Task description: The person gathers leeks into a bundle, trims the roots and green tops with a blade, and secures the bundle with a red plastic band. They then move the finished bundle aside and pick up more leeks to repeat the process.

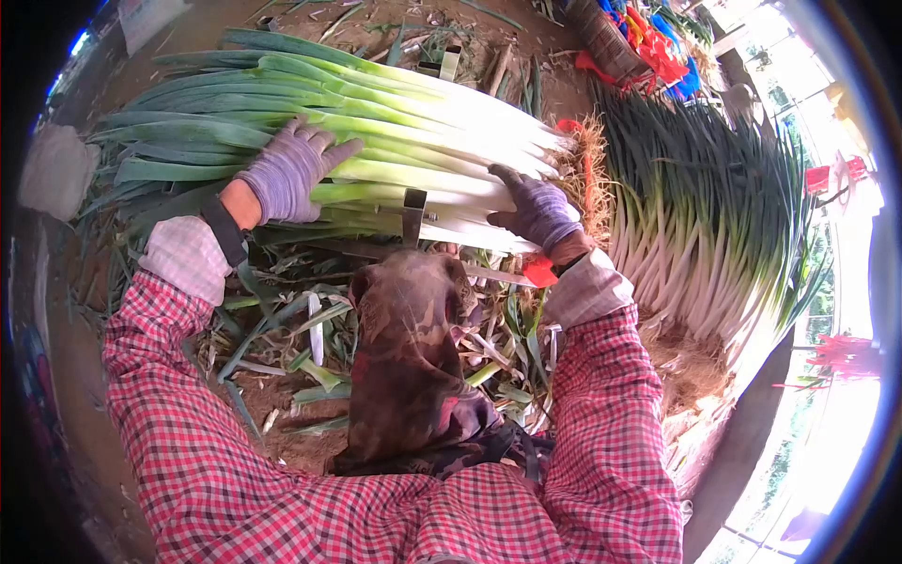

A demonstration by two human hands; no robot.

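A thick bundle of long green onions (pixel 413 122) lies across in front of me, leaves to the left, white stalks and roots to the right. My left hand (pixel 291 174), in a purple-grey glove, rests on the green part with fingers spread. Over the white stalks near the roots (pixel 587 174) lies my right hand (pixel 537 209), gloved the same way, thumb and fingers apart. A metal upright (pixel 413 214) stands against the bundle's near side, between my hands. Below my right hand hangs a piece of red tape (pixel 540 272).
Another big heap of green onions (pixel 700 207) stands at the right, roots toward me. Behind it are a basket (pixel 609 42) and red and blue plastic (pixel 662 56). A second metal upright (pixel 450 63) rises beyond the bundle. Leaf scraps (pixel 315 329) litter the ground around my knee (pixel 409 348).
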